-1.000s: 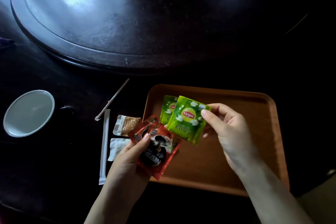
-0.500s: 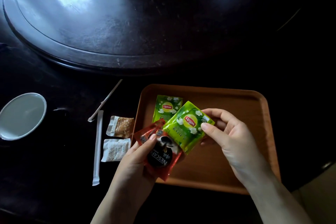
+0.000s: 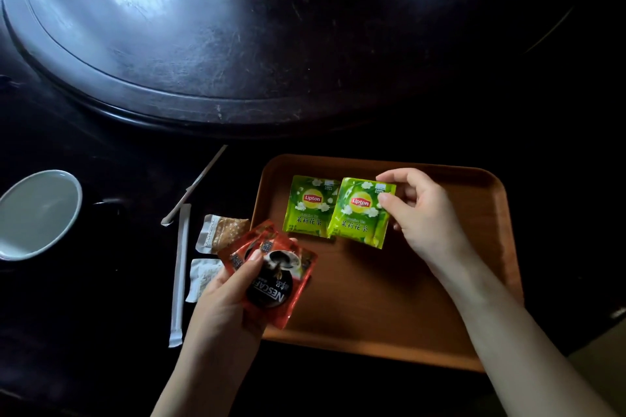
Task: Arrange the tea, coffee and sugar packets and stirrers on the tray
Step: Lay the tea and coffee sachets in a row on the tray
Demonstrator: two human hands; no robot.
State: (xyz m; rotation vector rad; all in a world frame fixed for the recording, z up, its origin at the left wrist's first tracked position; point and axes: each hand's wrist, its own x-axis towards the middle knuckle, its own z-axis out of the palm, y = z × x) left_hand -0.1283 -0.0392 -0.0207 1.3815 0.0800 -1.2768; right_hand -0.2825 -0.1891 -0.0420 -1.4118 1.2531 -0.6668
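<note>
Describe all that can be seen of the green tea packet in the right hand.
The tea packet is a glossy green square sachet with a yellow and red Lipton logo, white flowers and Chinese characters. It lies slightly tilted over the tray, overlapping a matching packet. The right hand pinches its upper right corner.

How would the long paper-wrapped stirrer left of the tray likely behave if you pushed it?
The wrapped stirrer looks thin and long, so probably very light. It lies flat on the glossy dark table, so it would likely slide or pivot rather than tip. Its flattened wrapper probably resists rolling.
</note>
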